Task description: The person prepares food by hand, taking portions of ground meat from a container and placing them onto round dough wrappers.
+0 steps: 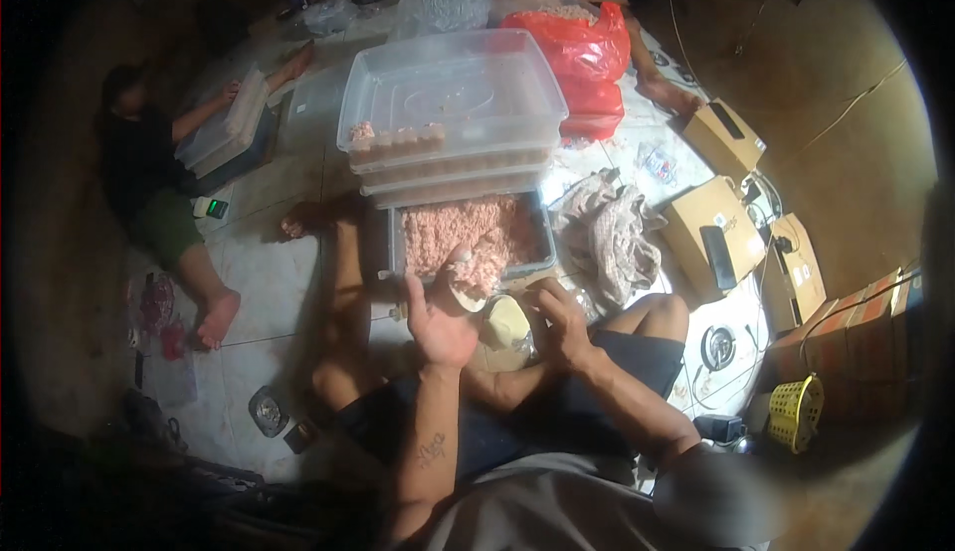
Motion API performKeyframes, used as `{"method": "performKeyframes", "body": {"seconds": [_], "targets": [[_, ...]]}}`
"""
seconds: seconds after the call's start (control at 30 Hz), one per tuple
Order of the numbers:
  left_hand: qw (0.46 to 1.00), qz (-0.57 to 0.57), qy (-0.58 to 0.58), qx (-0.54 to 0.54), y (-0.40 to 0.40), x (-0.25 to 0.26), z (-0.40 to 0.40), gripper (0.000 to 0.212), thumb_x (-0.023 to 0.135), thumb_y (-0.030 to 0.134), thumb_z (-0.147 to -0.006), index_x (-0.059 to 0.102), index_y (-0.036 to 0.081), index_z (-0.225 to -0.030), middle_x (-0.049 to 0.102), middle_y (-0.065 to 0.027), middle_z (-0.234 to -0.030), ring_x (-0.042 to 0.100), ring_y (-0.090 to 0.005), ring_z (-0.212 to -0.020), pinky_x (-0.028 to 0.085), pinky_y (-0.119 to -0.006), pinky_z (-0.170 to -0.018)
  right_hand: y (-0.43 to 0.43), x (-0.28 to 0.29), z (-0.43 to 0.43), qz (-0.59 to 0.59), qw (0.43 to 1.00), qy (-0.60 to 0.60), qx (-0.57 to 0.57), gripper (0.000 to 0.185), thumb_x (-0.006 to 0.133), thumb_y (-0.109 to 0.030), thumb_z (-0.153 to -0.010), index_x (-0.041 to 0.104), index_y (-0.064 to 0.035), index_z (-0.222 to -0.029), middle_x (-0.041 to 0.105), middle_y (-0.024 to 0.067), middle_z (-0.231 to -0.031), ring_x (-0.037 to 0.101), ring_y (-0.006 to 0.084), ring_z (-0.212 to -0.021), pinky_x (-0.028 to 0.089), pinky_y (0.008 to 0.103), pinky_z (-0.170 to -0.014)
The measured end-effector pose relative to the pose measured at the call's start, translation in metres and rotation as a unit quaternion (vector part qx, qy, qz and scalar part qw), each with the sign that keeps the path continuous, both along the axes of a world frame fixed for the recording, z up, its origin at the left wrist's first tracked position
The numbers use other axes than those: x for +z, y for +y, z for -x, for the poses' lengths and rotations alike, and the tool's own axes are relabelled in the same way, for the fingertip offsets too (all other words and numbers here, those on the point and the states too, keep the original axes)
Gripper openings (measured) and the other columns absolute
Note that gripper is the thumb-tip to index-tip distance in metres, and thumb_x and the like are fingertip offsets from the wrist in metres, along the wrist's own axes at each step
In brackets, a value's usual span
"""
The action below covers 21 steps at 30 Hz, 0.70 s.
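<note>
My left hand (446, 335) is palm up and holds a pale round dough wrapper (470, 301) topped with a heap of pink minced filling (477, 273). Just right of it sits a stack of pale wrappers (507, 320), partly in clear plastic. My right hand (563, 325) hovers beside that stack with curled fingers; whether anything small is between the fingertips cannot be seen. Beyond both hands lies a dark-rimmed tub (550, 252) of the same pink filling (448, 226). A stack of clear plastic bins (455, 88) stands over its far side, with filled rolls (395, 141) in the top one.
A crumpled cloth (615, 234) lies right of the tub. Cardboard boxes (712, 230), a yellow basket (797, 413) and cables line the right side. Red plastic bags (582, 51) stand behind. At left another person (145, 148) handles a clear bin (231, 122).
</note>
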<state>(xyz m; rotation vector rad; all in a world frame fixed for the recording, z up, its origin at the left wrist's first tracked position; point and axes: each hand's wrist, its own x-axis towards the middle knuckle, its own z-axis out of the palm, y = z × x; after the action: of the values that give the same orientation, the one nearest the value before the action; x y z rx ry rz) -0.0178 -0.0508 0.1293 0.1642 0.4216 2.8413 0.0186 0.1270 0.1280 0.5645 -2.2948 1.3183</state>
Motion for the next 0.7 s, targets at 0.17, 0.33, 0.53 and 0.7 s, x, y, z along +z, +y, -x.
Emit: {"method": "performKeyframes", "body": {"seconds": [0.17, 0.33, 0.53, 0.7], "targets": [[0.998, 0.006, 0.02, -0.062, -0.003, 0.006, 0.001, 0.099, 0.032, 0.075, -0.097, 0.039, -0.009, -0.148, 0.041, -0.0303, -0.152, 0.045, -0.0417, -0.137, 0.034, -0.053, -0.117, 0.003, 0.006, -0.008, -0.023, 0.996, -0.016, 0.079, 0.036, 0.066, 0.008, -0.078, 0.067, -0.0003, -0.113, 0.061, 0.0189, -0.099, 0.064, 0.0377, -0.085, 0.053, 0.0412, -0.07], [0.992, -0.049, -0.004, -0.113, -0.005, -0.001, -0.01, 0.098, 0.035, 0.076, -0.095, 0.043, -0.008, -0.145, 0.044, -0.0296, -0.151, 0.048, -0.0412, -0.134, 0.031, -0.054, -0.119, 0.008, 0.01, -0.019, -0.146, 0.984, -0.048, 0.089, 0.044, 0.066, -0.004, -0.081, 0.068, -0.0142, -0.123, 0.063, 0.013, -0.104, 0.066, 0.0358, -0.082, 0.054, 0.0426, -0.064], [0.977, -0.175, -0.114, 0.043, -0.041, -0.036, -0.017, 0.091, 0.043, 0.067, -0.097, 0.039, -0.008, -0.148, 0.042, -0.0273, -0.154, 0.048, -0.037, -0.139, 0.021, -0.053, -0.125, 0.012, 0.036, -0.029, -0.234, 0.955, -0.148, 0.106, 0.037, 0.061, -0.006, -0.089, 0.066, -0.015, -0.125, 0.064, 0.016, -0.101, 0.066, 0.0392, -0.083, 0.055, 0.0462, -0.065], [0.988, -0.136, -0.069, -0.005, -0.024, -0.027, -0.026, 0.098, 0.042, 0.072, -0.094, 0.034, -0.009, -0.15, 0.033, -0.0267, -0.159, 0.032, -0.0386, -0.149, 0.019, -0.054, -0.125, -0.006, 0.037, -0.037, -0.084, 0.983, -0.156, 0.049, 0.035, 0.056, 0.004, -0.089, 0.064, -0.005, -0.121, 0.063, 0.0207, -0.1, 0.064, 0.0447, -0.085, 0.053, 0.0486, -0.071]]}}
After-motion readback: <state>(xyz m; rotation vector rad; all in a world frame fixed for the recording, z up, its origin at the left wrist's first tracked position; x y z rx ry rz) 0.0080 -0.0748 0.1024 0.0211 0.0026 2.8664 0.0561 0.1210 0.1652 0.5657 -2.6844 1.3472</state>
